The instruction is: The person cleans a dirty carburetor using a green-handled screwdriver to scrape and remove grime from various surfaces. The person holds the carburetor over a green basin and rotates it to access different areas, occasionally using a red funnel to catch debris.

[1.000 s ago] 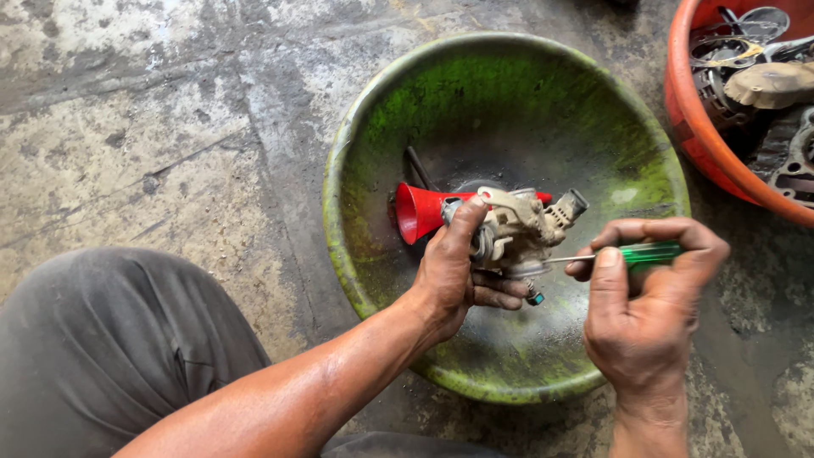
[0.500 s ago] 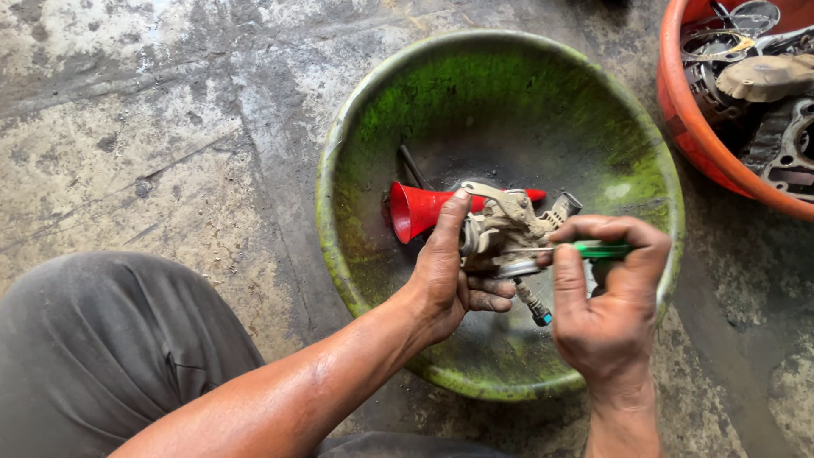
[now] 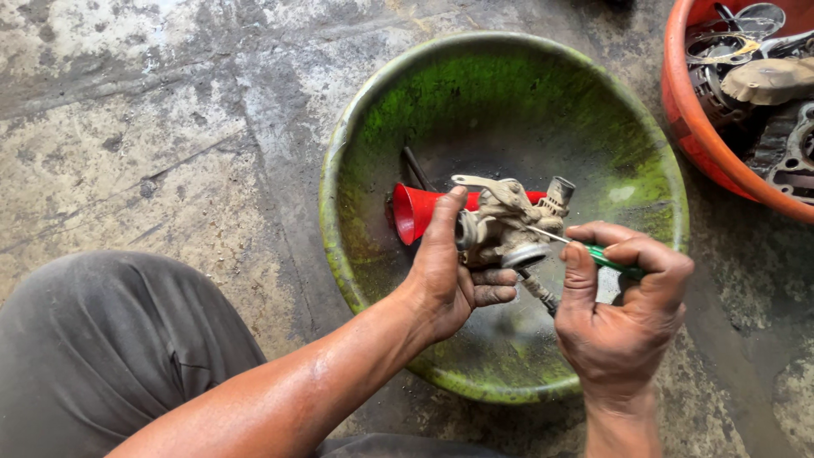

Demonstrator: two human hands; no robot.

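My left hand [image 3: 454,276] grips a dirty grey metal carburetor [image 3: 507,220] and holds it above a green plastic basin [image 3: 356,161]. My right hand [image 3: 617,318] is closed around a green-handled screwdriver [image 3: 604,256]. Its thin shaft points left, with the tip against the carburetor's side. A red funnel [image 3: 413,210] lies inside the basin, partly hidden behind the carburetor and my left thumb. A dark rod-like tool [image 3: 417,168] rests in the basin behind the funnel.
An orange tub [image 3: 694,119] with several metal engine parts stands at the top right. Stained, cracked concrete floor [image 3: 153,127] surrounds the basin. My knee in grey trousers [image 3: 102,356] fills the lower left.
Both hands with the carburetor have shifted slightly. The right hand has re-gripped the screwdriver, and its tip now meets the carburetor higher on its side.
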